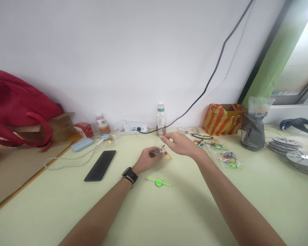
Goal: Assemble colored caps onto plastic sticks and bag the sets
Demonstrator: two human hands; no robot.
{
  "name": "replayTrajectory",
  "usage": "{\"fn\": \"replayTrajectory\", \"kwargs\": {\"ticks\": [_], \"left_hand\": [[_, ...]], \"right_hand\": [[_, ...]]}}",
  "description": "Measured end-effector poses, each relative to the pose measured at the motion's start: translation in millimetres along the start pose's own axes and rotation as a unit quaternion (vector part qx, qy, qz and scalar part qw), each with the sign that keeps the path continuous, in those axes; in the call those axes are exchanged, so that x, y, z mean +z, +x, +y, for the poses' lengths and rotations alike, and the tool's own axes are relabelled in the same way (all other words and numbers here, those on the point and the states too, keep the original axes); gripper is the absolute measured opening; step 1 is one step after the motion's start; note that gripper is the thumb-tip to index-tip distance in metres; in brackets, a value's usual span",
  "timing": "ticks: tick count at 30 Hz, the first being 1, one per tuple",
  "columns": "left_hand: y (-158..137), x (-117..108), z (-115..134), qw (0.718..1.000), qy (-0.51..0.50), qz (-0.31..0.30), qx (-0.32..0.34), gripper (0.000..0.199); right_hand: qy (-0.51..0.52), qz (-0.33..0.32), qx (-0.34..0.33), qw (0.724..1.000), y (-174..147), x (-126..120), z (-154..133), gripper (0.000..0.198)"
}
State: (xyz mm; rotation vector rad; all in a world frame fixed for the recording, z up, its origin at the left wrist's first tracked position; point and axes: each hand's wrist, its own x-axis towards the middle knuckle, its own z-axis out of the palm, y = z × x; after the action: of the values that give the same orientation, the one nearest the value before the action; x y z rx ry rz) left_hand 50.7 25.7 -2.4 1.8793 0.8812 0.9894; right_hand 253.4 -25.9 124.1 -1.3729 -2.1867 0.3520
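My left hand [145, 159] is closed around a small toy assembly [166, 153] with red and yellow parts and a thin dark piece sticking up; its exact kind is too small to tell. Just above it, my right hand [178, 141] is held with its fingers bent and pressed together, pointing left. Whatever the right fingers hold, if anything, cannot be made out. On the table below both hands lies a bright green propeller [158, 182] with a round base.
Bags of colourful parts [229, 159] lie to the right, near a striped bag [222, 119] and stacked discs [301, 160]. A black phone [100, 165] lies left. A clear bottle [161, 119] and power strip [136, 127] stand by the wall, with a black cable [205, 90] hanging across.
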Motion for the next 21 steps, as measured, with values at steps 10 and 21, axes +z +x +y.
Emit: {"fn": "replayTrajectory", "kwargs": {"ticks": [10, 21], "left_hand": [[0.2, -2.0, 6.3, 1.0, -0.009, -0.008, 0.001, 0.041], [3.2, -8.2, 0.5, 0.999, -0.042, -0.009, -0.013, 0.029]], "right_hand": [[0.027, 0.074, -0.016, 0.997, 4.6, 2.0, 1.6, 0.04], [0.013, -0.229, -0.098, 0.968, -8.8, 19.4, -34.3, 0.017]]}}
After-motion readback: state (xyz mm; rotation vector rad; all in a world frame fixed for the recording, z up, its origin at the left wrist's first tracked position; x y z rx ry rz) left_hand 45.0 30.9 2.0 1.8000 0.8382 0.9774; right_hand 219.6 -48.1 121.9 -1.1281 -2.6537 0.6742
